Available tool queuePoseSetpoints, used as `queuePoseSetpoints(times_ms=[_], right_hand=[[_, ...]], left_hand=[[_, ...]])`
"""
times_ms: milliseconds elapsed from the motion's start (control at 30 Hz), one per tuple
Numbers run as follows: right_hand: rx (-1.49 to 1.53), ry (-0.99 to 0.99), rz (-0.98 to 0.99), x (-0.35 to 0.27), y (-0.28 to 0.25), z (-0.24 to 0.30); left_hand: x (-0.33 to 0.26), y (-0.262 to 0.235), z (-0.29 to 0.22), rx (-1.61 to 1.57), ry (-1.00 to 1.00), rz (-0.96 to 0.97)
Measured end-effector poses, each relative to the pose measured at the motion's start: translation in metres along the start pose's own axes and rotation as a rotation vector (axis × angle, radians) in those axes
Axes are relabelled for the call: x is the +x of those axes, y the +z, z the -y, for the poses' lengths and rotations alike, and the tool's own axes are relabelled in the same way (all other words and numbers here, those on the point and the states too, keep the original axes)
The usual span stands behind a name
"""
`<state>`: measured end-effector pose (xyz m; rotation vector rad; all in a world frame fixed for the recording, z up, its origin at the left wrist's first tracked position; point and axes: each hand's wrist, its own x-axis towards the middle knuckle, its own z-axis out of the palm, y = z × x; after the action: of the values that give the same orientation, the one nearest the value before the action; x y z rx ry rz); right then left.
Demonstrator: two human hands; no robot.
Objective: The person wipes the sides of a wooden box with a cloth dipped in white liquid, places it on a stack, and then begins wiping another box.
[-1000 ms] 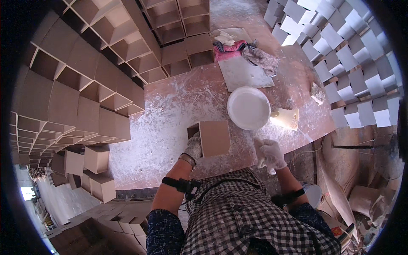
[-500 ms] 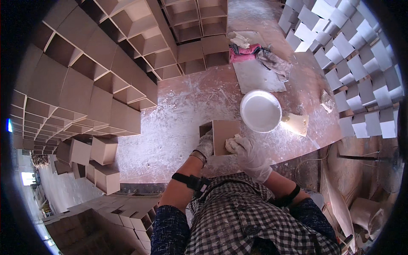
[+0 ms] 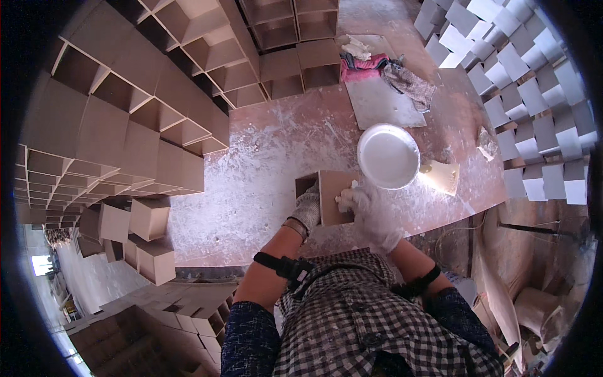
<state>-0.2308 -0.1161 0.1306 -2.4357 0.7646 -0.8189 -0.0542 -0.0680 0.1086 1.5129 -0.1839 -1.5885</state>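
Observation:
A small brown open box (image 3: 337,193) is held over the worktable close to my body, its hollow side toward the left. My left hand (image 3: 308,210), in a knitted glove, grips it at that opening, and some of the fingers are hidden inside. Against the box's right-hand face is my right hand (image 3: 372,217) in a whitish glove, somewhat blurred. It holds a crumpled off-white wad (image 3: 347,196), perhaps cloth or sponge, that touches the face. Just beyond the right hand stands a round white basin (image 3: 389,157) containing white stuff.
Stacked brown boxes (image 3: 141,147) rise along the left and back. White-faced boxes (image 3: 534,132) are piled at the right. A pale yellow piece (image 3: 441,178) lies beside the basin. Farther back, pink and grey cloths (image 3: 402,83) rest on a pale board (image 3: 377,108). White smears cover the worktable (image 3: 239,207).
My right hand has shifted slightly up along the box face with the off-white wad. The box has tilted a little, still in my left hand. The whole view has shifted slightly.

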Motion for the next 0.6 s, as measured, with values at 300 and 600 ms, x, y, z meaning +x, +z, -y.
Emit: queuePoseSetpoints(times_ms=[300, 600], right_hand=[[-0.149, 0.117, 0.339, -0.010, -0.021, 0.027], [-0.104, 0.223, 0.243, 0.045, -0.019, -0.005]], left_hand=[[0.018, -0.020, 0.012, 1.122, 0.295, -0.031], [-0.003, -0.019, 0.009, 0.356, 0.368, 0.124]])
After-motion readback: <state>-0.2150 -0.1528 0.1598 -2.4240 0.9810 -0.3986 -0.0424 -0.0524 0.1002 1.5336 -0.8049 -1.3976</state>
